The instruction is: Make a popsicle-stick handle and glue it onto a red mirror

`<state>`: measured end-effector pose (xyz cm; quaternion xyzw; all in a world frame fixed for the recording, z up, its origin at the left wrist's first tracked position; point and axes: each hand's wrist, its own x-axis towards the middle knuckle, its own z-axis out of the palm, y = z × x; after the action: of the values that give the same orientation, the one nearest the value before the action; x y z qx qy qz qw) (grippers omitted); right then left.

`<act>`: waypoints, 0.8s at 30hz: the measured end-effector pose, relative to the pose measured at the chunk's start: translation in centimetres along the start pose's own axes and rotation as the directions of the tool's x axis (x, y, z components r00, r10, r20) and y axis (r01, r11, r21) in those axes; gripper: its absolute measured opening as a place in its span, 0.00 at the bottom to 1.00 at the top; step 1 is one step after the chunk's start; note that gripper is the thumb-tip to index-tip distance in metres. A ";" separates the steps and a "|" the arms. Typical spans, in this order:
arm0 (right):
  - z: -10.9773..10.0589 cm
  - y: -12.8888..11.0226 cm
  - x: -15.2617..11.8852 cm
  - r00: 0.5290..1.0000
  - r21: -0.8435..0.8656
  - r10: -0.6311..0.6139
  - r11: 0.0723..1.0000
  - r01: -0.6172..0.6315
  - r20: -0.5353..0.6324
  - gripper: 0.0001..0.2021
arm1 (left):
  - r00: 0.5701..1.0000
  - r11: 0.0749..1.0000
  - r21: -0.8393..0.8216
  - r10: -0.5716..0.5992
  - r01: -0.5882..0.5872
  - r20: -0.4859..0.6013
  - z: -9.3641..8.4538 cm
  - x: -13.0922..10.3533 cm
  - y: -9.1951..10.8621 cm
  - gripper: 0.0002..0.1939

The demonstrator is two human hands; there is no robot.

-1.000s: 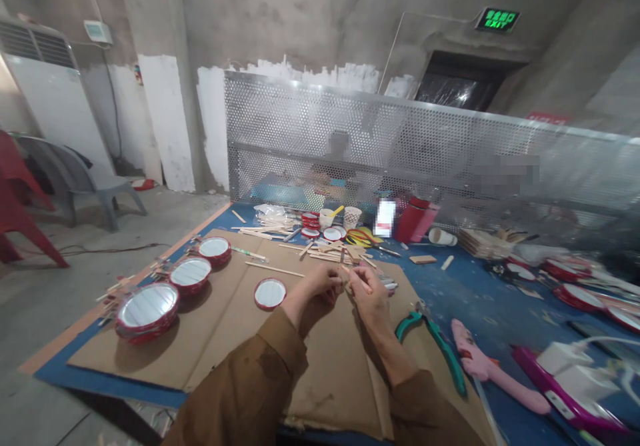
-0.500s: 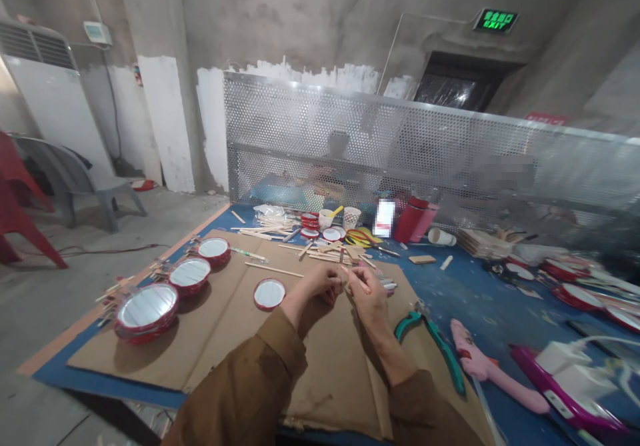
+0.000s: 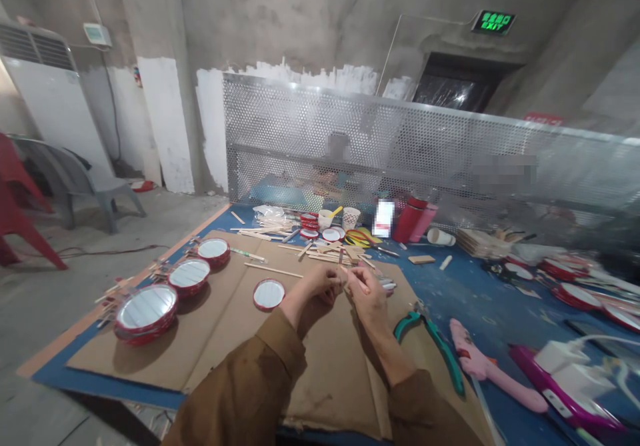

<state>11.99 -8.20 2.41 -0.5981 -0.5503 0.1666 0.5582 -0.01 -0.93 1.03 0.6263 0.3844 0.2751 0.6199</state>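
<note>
Over the middle of the cardboard sheet (image 3: 330,393), my left hand (image 3: 321,285) and my right hand (image 3: 366,294) meet with their fingertips pinched together. Whatever they hold between them is too small and covered by the fingers to name. A round red-rimmed lid (image 3: 269,294) with a pale top lies flat to the left of my left hand. Just beyond the fingertips are loose thin wooden sticks (image 3: 330,257). Teal-handled pliers (image 3: 440,349) lie to the right of my right hand.
Stacks of red-rimmed lids (image 3: 147,309) stand along the left. A pink glue gun (image 3: 493,369) and a purple power strip (image 3: 563,393) with white plugs lie at right. Paper cups (image 3: 351,217), scissors (image 3: 363,237) and a red bottle (image 3: 410,219) stand or lie before the perforated metal screen (image 3: 300,126).
Both hands stay pinched together in the same place, with at most a slight shift of the fingers. The camera view has moved very slightly.
</note>
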 end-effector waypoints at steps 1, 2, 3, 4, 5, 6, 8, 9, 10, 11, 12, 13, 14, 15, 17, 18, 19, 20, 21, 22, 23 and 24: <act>0.0 -0.1 0.0 1.000 0.002 0.003 1.000 -0.003 -0.002 0.25 | 1.000 1.000 0.000 -0.001 0.001 0.001 0.0 0.0 0.1 0.12; 0.0 -0.1 0.0 1.000 0.002 0.005 1.000 -0.005 -0.006 0.25 | 1.000 1.000 -0.002 0.002 -0.002 0.005 0.0 -0.1 0.1 0.12; 0.0 -0.2 0.0 1.000 0.000 0.004 1.000 -0.004 -0.009 0.25 | 1.000 1.000 -0.003 0.005 -0.005 0.004 0.0 -0.2 0.2 0.12; 0.0 -0.2 0.0 1.000 -0.004 0.001 1.000 -0.001 -0.010 0.25 | 1.000 1.000 0.001 0.006 -0.006 -0.001 0.0 -0.2 0.2 0.11; 0.0 -0.3 0.0 1.000 -0.009 -0.003 1.000 0.002 -0.010 0.25 | 1.000 1.000 0.008 0.004 -0.004 -0.008 0.0 -0.3 0.2 0.11; 0.0 -0.3 0.0 1.000 -0.015 -0.006 1.000 0.005 -0.011 0.25 | 1.000 1.000 0.019 -0.002 0.002 -0.012 0.0 -0.3 0.2 0.10; -0.1 -0.2 0.0 1.000 -0.021 -0.008 1.000 0.008 -0.012 0.25 | 1.000 0.999 0.037 -0.014 0.014 -0.007 -0.1 -0.2 0.1 0.10; -0.1 -0.2 0.0 1.000 -0.023 -0.008 1.000 0.007 -0.012 0.25 | 1.000 0.999 0.040 -0.014 0.014 0.002 -0.2 -0.2 0.1 0.10; -0.1 -0.2 0.0 1.000 -0.025 -0.006 1.000 0.006 -0.011 0.25 | 1.000 0.999 0.037 -0.008 0.007 0.011 -0.2 -0.1 0.0 0.10; -0.1 -0.1 0.0 1.000 -0.025 -0.006 1.000 0.006 -0.011 0.25 | 1.000 1.000 0.031 0.004 -0.004 0.018 -0.3 0.0 -0.1 0.11; 0.0 -0.1 0.0 1.000 -0.022 -0.007 1.000 0.006 -0.009 0.25 | 1.000 0.999 0.025 0.018 -0.019 0.020 -0.3 0.0 -0.1 0.11; 0.0 -0.1 0.0 1.000 -0.018 -0.009 1.000 0.009 -0.008 0.25 | 0.999 0.999 0.024 0.030 -0.031 0.019 -0.3 0.1 -0.2 0.12; 0.0 0.0 0.0 1.000 -0.017 -0.012 1.000 0.012 -0.008 0.25 | 0.999 0.999 0.026 0.036 -0.036 0.020 -0.3 0.1 -0.2 0.12; 0.0 0.0 0.0 1.000 -0.018 -0.015 1.000 0.015 -0.010 0.25 | 0.999 0.999 0.033 0.036 -0.036 0.022 -0.3 0.2 -0.3 0.12; 0.0 0.0 0.1 1.000 -0.024 -0.016 1.000 0.015 -0.011 0.25 | 0.999 0.997 0.059 0.041 -0.042 0.014 -0.2 0.1 -0.2 0.11; 0.0 0.0 0.0 1.000 -0.029 -0.013 1.000 0.013 -0.010 0.25 | 0.999 0.996 0.072 0.053 -0.053 -0.001 -0.2 0.0 -0.2 0.11; 0.0 0.1 0.0 1.000 -0.032 -0.010 0.999 0.009 -0.009 0.24 | 0.998 0.995 0.082 0.064 -0.063 -0.015 -0.1 0.0 -0.1 0.11; 0.0 0.2 0.0 1.000 -0.031 -0.007 0.999 0.007 -0.006 0.24 | 0.997 0.994 0.089 0.070 -0.068 -0.021 -0.1 -0.1 0.0 0.11; 0.0 0.3 0.1 1.000 -0.026 -0.005 1.000 0.005 -0.001 0.24 | 0.997 0.993 0.094 0.071 -0.068 -0.025 -0.1 -0.2 0.1 0.10; 0.0 0.5 0.1 1.000 -0.020 -0.002 1.000 0.002 0.003 0.24 | 0.998 0.994 0.096 0.063 -0.061 -0.026 -0.1 -0.2 0.1 0.10; 0.0 0.7 0.2 1.000 -0.013 0.002 1.000 -0.002 0.005 0.24 | 0.998 0.994 0.095 0.051 -0.049 -0.021 -0.1 -0.3 0.2 0.10; -0.1 1.0 0.2 1.000 -0.006 0.007 1.000 -0.007 0.000 0.24 | 0.999 0.995 0.093 0.041 -0.039 -0.014 -0.2 -0.3 0.2 0.10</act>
<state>12.57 -7.82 1.71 -0.6016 -0.5486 0.1669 0.5561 -0.28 -1.07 1.30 0.6596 0.3890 0.2743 0.5817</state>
